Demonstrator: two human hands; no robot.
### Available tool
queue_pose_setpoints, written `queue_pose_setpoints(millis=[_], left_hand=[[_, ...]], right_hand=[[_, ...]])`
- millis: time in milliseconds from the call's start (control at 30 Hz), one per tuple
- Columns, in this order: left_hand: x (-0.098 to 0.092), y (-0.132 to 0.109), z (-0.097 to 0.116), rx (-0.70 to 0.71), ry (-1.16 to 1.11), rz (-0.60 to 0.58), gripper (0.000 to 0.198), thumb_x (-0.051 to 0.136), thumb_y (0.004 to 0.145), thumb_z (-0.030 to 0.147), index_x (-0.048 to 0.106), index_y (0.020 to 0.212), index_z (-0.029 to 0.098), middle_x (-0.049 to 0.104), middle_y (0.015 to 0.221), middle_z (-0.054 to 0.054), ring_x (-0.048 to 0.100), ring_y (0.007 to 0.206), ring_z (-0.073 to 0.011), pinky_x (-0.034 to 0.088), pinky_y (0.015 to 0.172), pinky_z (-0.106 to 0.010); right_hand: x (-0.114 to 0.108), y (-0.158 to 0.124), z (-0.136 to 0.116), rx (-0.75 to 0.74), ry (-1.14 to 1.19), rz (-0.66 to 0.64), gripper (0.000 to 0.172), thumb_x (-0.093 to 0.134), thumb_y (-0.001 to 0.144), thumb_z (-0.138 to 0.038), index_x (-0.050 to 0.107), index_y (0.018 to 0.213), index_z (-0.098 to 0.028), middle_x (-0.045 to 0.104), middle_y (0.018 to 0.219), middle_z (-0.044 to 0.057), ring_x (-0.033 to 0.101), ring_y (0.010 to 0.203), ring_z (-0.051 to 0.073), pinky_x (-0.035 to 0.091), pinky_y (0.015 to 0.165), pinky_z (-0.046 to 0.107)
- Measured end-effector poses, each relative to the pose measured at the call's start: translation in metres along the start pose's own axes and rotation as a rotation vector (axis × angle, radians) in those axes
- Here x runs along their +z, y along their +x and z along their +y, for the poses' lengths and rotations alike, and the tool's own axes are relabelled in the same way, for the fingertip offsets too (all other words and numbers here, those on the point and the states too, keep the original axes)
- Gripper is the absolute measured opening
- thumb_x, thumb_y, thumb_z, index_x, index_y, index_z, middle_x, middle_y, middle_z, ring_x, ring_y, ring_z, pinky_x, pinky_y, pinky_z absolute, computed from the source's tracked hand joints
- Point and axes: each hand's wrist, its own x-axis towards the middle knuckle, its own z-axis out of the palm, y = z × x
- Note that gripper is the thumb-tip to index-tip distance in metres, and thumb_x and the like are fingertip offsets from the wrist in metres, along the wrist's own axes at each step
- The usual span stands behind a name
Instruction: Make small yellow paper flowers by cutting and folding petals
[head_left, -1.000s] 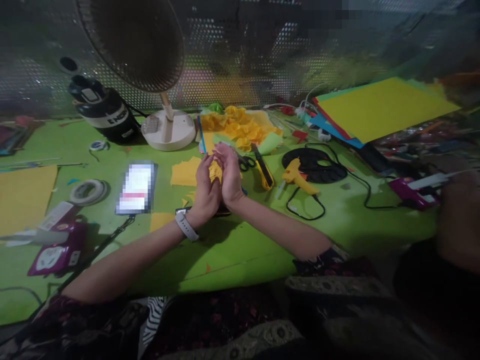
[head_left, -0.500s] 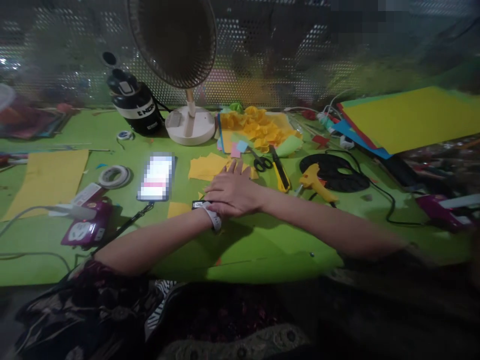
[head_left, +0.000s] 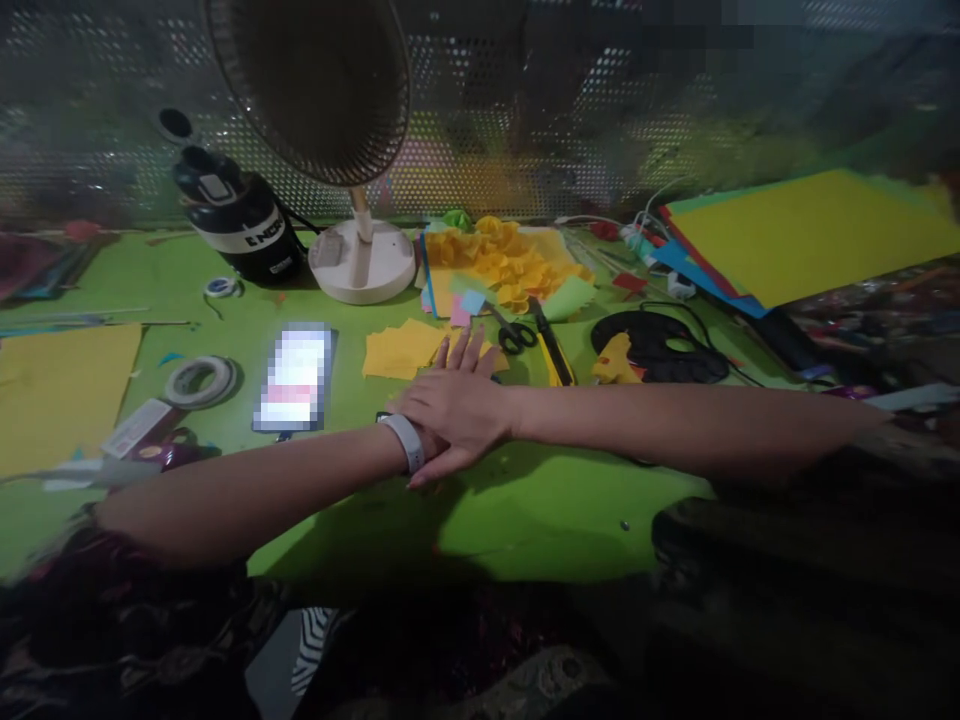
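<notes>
My right hand (head_left: 459, 402) lies flat, palm down, on the green table (head_left: 525, 500), fingers stretched toward the yellow paper pieces (head_left: 401, 350). It covers my left hand (head_left: 424, 441), of which only a sliver shows beside the grey watch (head_left: 405, 442) on that wrist; its fingers are hidden. The two forearms cross in front of me. I cannot see whether any paper lies between the hands.
Behind the hands are scissors (head_left: 514, 336), a yellow cutter (head_left: 555, 352), a yellow glue gun (head_left: 616, 360) on a black cable reel, yellow paper flowers (head_left: 502, 262), a fan base (head_left: 361, 262), a phone (head_left: 292, 376), a tape roll (head_left: 199, 380), a black bottle (head_left: 240, 225) and coloured paper sheets (head_left: 810, 232).
The hands were upright, pressed together around yellow paper; they have dropped onto the table, the right flat on top of the left. The view has shifted slightly.
</notes>
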Motion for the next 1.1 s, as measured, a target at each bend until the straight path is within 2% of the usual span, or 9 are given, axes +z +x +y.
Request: queue_pose_setpoints(millis=[67,133,333,433,533,633,733,900,1100], left_hand=[[0.000,0.001,0.000,-0.008,0.031,0.002,0.063,0.059,0.087,0.040,0.043,0.146,0.023,0.038,0.156,-0.012,0.027,0.147,-0.0370,0.019,0.120,-0.060],[0.000,0.001,0.001,-0.011,0.044,-0.012,0.055,0.056,0.090,0.033,0.045,0.145,0.029,0.042,0.154,-0.007,0.029,0.147,-0.0357,0.020,0.120,-0.062],[-0.002,-0.006,0.009,-0.005,0.064,-0.002,0.055,0.046,0.095,0.038,0.041,0.149,0.029,0.045,0.152,-0.008,0.030,0.147,-0.0324,0.022,0.121,-0.059],[-0.007,-0.007,0.014,0.006,0.060,-0.039,0.056,0.044,0.095,0.037,0.039,0.150,0.030,0.045,0.151,-0.007,0.028,0.147,-0.0318,0.025,0.119,-0.061],[-0.012,-0.008,0.019,0.003,0.079,-0.074,0.056,0.039,0.095,0.037,0.040,0.150,0.025,0.040,0.155,-0.008,0.024,0.149,-0.0304,0.025,0.120,-0.059],[-0.012,-0.009,0.022,0.000,0.109,-0.034,0.055,0.037,0.097,0.039,0.044,0.147,0.020,0.035,0.157,-0.011,0.024,0.149,-0.0290,0.021,0.123,-0.054],[-0.011,-0.009,0.022,0.024,0.123,0.009,0.051,0.036,0.098,0.038,0.050,0.143,0.019,0.038,0.155,-0.012,0.028,0.147,-0.0291,0.021,0.123,-0.052],[-0.015,-0.009,0.021,0.024,0.100,0.046,0.047,0.034,0.099,0.037,0.054,0.139,0.022,0.041,0.154,-0.010,0.031,0.147,-0.0272,0.020,0.123,-0.051],[-0.024,-0.003,0.015,0.081,-0.050,-0.090,0.045,0.043,0.095,0.036,0.054,0.138,0.028,0.039,0.157,-0.001,0.023,0.150,-0.0278,0.013,0.124,-0.054]], right_hand=[[-0.001,0.002,-0.001,0.023,0.001,-0.021,0.078,0.054,0.081,-0.074,0.060,0.113,-0.002,0.070,0.102,0.019,0.064,0.090,0.028,0.046,0.086,0.042],[-0.002,0.003,-0.003,0.064,0.009,-0.045,0.077,0.054,0.081,-0.074,0.061,0.109,-0.003,0.071,0.098,0.018,0.065,0.086,0.028,0.047,0.083,0.041],[-0.007,0.001,-0.007,0.130,0.027,-0.077,0.073,0.054,0.081,-0.073,0.062,0.103,-0.004,0.071,0.090,0.016,0.065,0.080,0.025,0.047,0.080,0.040],[-0.009,0.003,-0.007,0.151,0.039,-0.092,0.073,0.053,0.082,-0.073,0.062,0.101,-0.004,0.071,0.089,0.015,0.064,0.077,0.025,0.048,0.078,0.040],[-0.007,0.004,-0.007,0.166,0.048,-0.085,0.073,0.051,0.082,-0.074,0.063,0.099,-0.004,0.070,0.086,0.014,0.063,0.075,0.024,0.048,0.076,0.039],[-0.004,0.003,-0.008,0.160,0.039,-0.065,0.072,0.050,0.083,-0.074,0.062,0.099,-0.004,0.070,0.084,0.013,0.063,0.075,0.024,0.047,0.075,0.039],[0.000,0.001,-0.009,0.155,0.011,-0.045,0.071,0.048,0.084,-0.073,0.062,0.099,-0.005,0.069,0.085,0.014,0.062,0.076,0.024,0.047,0.076,0.040],[0.005,-0.002,-0.012,0.139,-0.075,-0.012,0.071,0.048,0.085,-0.072,0.063,0.100,-0.005,0.070,0.089,0.015,0.063,0.081,0.025,0.046,0.081,0.040],[0.009,-0.008,-0.021,0.142,-0.210,-0.005,0.069,0.055,0.082,-0.069,0.063,0.106,-0.004,0.071,0.095,0.017,0.064,0.088,0.029,0.045,0.086,0.043]])
